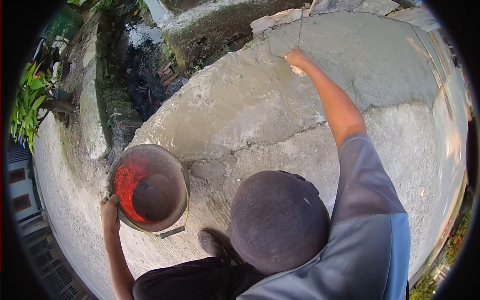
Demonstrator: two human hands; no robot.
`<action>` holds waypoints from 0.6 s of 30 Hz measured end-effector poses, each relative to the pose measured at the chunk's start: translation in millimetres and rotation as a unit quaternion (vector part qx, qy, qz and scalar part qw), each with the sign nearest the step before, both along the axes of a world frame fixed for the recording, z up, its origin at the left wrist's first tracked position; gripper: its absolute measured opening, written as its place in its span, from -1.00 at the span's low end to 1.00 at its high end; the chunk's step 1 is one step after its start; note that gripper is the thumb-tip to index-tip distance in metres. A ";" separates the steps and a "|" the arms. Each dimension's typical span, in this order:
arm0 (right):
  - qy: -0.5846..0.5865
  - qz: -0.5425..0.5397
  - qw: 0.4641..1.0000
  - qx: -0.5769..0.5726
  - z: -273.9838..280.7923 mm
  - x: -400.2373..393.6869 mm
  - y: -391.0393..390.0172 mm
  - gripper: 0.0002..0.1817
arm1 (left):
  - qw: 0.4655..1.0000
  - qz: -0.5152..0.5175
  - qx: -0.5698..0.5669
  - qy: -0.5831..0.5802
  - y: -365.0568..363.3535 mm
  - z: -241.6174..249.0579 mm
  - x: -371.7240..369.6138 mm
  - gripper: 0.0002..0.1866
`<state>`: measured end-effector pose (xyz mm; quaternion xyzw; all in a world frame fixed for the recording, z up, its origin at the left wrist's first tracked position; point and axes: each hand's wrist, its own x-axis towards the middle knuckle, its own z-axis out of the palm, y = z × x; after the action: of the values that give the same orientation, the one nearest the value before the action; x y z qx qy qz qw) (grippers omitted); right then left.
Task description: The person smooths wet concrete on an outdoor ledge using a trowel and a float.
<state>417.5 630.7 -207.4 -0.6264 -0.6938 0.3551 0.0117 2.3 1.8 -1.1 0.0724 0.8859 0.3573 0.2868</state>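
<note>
My left hand [110, 210] is closed on the rim of a round bucket [178, 172] at the lower left. Grey crust coats the bucket, its inside shows red on one side, and a wire handle with a dark grip hangs at its front. Out at the upper right, my right hand [297, 59] is closed round the handle end of a thin tool, whose far part is hard to make out against the grey surface. Below that hand lies smooth, wet-looking cement [240, 107], bordering rougher, drier concrete [280, 155].
A ditch [145, 75] with dark water runs along the upper left, between a stone kerb [94, 110] and the cement. Flat stone slabs [277, 21] edge the top. A leafy plant [32, 100] stands far left. A shoe [212, 242] rests beside the bucket.
</note>
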 end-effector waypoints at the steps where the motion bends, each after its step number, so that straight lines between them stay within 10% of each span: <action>1: 0.002 0.023 0.999 0.023 -10.7 -8.3 -6.2 -0.58 | 1.000 -0.001 -0.004 0.001 3.8 2.9 1.6 -0.94; 18: -0.004 0.174 0.979 0.110 -13.4 -56.1 -64.4 -0.53 | 1.000 0.005 -0.003 0.011 5.5 -5.5 -9.2 -0.93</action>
<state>361.4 566.3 -220.9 -0.4926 -0.8269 0.2708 0.0160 -6.8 7.3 -6.6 0.0710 0.8907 0.3549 0.2751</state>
